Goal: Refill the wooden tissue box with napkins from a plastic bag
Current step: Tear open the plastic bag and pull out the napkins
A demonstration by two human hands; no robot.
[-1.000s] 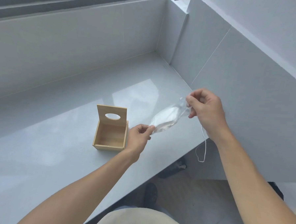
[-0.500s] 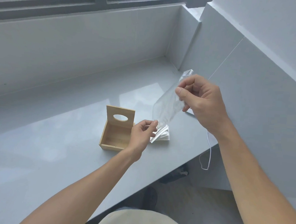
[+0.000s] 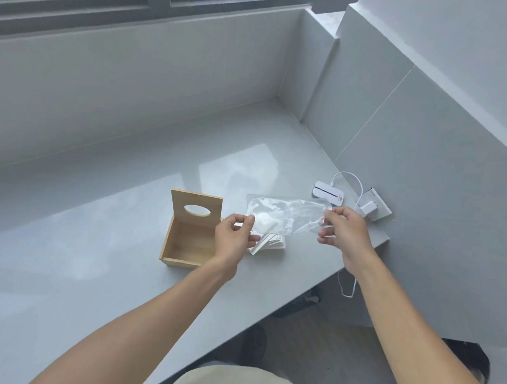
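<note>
The wooden tissue box (image 3: 185, 244) stands on the grey counter with its lid, which has an oval slot, raised upright at the back; its inside looks bare. A clear plastic bag (image 3: 286, 212) is stretched flat above the counter between my hands. My left hand (image 3: 234, 235) pinches its left end just right of the box. My right hand (image 3: 342, 231) pinches its right end. A stack of white napkins (image 3: 270, 242) lies on the counter under the bag, partly hidden by my left hand.
A white device (image 3: 328, 193) with a white cable, a plug (image 3: 367, 209) and a small white card lie at the counter's right end by the wall. The counter's front edge (image 3: 269, 313) runs diagonally below my arms. Walls close off the back and right.
The napkins have come out of the bag onto the counter. My right hand lowered the bag from upright to level, and my left hand now holds its other end. The view shifted left.
</note>
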